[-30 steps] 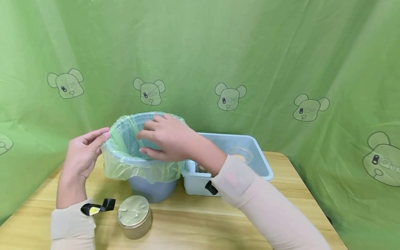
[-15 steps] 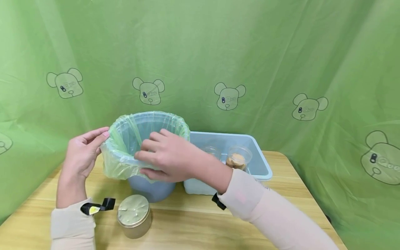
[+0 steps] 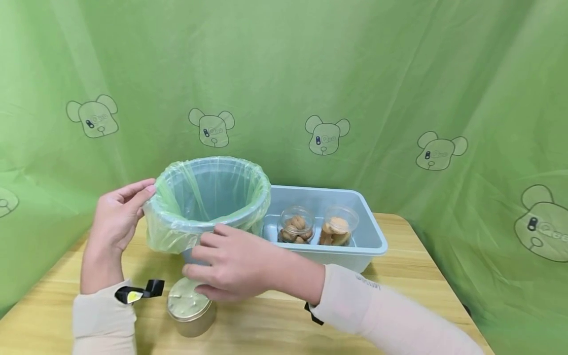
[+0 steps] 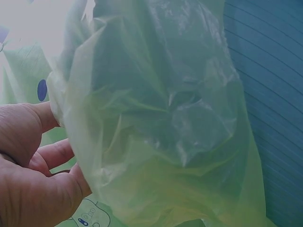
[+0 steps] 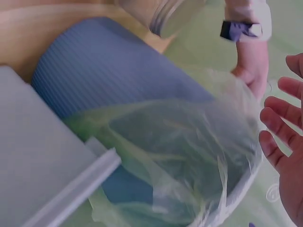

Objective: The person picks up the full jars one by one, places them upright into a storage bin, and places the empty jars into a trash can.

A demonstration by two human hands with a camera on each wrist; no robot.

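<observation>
In the head view a blue trash bin stands upright, lined with a translucent green trash bag folded over its rim. My left hand pinches the bag at the rim's left side. The same hand shows in the left wrist view, thumb and fingers at the bag's edge. My right hand hovers in front of the bin, over the far right part of a round metal tin with a lid. Its fingers look loosely bent with nothing between them, as the right wrist view also shows the hand.
Right of the bin sits a light blue plastic basin. Inside it are a clear jar of walnuts and a clear jar of what look like cookies. Everything stands on a wooden table before a green curtain.
My right hand has come out of the bin, moving down and toward me to above the tin. Both jars in the basin are uncovered by this. The left hand has kept its place.
</observation>
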